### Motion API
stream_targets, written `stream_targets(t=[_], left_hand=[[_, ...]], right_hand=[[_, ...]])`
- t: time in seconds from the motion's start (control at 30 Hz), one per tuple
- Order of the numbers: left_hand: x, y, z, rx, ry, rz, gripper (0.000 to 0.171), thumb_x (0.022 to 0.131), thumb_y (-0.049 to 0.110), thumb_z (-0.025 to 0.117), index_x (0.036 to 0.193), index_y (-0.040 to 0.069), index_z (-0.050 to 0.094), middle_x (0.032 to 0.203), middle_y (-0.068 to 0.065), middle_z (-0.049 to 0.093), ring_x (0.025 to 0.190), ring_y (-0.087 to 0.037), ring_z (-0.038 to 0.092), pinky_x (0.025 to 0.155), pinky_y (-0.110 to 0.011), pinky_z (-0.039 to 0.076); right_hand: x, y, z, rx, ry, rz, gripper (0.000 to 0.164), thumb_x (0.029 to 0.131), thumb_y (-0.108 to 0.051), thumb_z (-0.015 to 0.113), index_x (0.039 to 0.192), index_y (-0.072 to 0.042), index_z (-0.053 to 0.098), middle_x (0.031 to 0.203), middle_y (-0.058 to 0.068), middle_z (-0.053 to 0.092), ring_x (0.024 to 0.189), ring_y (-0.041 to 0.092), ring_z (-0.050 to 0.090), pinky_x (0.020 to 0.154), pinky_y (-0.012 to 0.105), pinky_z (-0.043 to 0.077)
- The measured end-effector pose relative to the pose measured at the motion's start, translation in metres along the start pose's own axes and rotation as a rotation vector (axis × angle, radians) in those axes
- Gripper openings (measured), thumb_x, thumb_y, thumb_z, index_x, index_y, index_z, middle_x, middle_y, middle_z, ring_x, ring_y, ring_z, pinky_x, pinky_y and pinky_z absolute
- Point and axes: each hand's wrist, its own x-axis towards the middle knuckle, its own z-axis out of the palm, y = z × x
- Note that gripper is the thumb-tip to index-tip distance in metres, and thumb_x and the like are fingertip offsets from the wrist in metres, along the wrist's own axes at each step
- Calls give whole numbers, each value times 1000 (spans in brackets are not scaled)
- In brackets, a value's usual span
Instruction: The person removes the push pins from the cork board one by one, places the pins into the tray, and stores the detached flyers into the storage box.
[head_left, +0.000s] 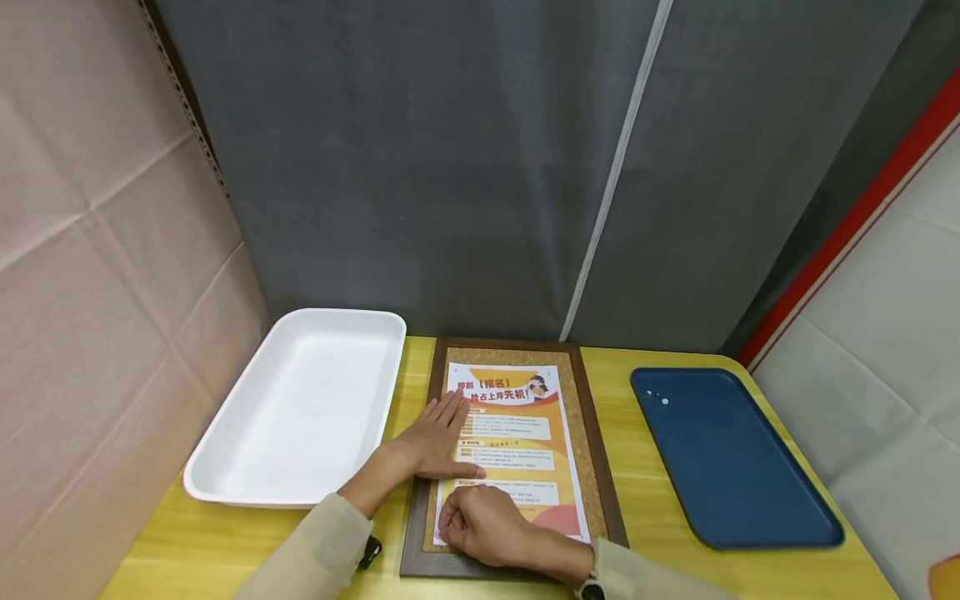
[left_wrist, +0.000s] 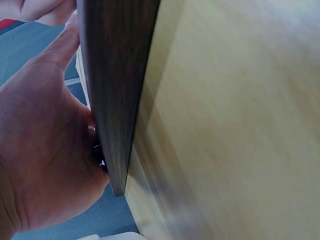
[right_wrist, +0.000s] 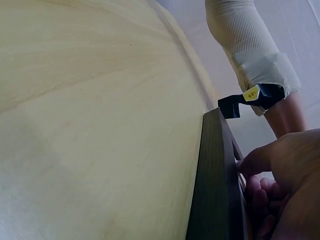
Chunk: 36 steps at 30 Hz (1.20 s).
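Note:
A printed orange-and-white poster (head_left: 517,429) lies on a cork board (head_left: 579,417) with a dark wooden frame (head_left: 603,467). My left hand (head_left: 435,437) rests flat over the poster's left side, its fingers pointing up the sheet and its thumb toward the middle. At the poster's lower left corner is my right hand (head_left: 483,525), fingers curled in, and the right wrist view shows its thumb (right_wrist: 255,160) against the board just inside the frame. I cannot tell whether a small thing is under that thumb. Tiny dots show at the poster's top corners.
The board lies on a yellow wood-grain table (head_left: 652,500). Left of it stands a deep white tray (head_left: 315,400); to the right is a shallow blue tray (head_left: 742,458) with a few small whitish pieces (head_left: 664,402) at its upper left. A grey curtain (head_left: 420,167) hangs behind.

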Motion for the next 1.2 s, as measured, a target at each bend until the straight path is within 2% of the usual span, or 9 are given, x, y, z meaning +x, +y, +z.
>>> stream_targets(t=[0.17, 0.3, 0.67, 1.2], left_hand=[[-1, -1, 2, 3, 3, 0, 121, 91, 78, 61, 166, -6, 17, 175, -26, 9, 163, -40, 9, 131, -55, 14], [0, 0, 1, 5, -8, -11, 122, 91, 77, 63, 167, -5, 16, 176, -25, 7, 164, -39, 7, 132, -55, 13], [3, -4, 7, 2, 2, -18, 125, 89, 81, 62, 168, -3, 14, 176, -21, 3, 164, -36, 6, 132, -53, 12], [0, 0, 1, 6, 0, -3, 122, 91, 77, 63, 167, -5, 16, 176, -25, 5, 163, -40, 8, 131, -55, 14]], right_hand=[[0, 2, 1, -1, -1, -7, 7, 84, -13, 77, 82, -20, 76, 67, -22, 52, 60, -12, 45, 60, 10, 38], [0, 2, 1, -3, -2, -11, 7, 84, -14, 76, 81, -20, 76, 66, -22, 51, 61, -12, 44, 60, 9, 37], [0, 0, -1, -2, -5, -15, 15, 78, -7, 75, 80, -22, 75, 63, -23, 50, 61, -12, 44, 59, 10, 37], [1, 1, 0, 4, -11, 1, 16, 77, -8, 75, 79, -23, 74, 63, -24, 48, 60, -12, 43, 57, 10, 36]])
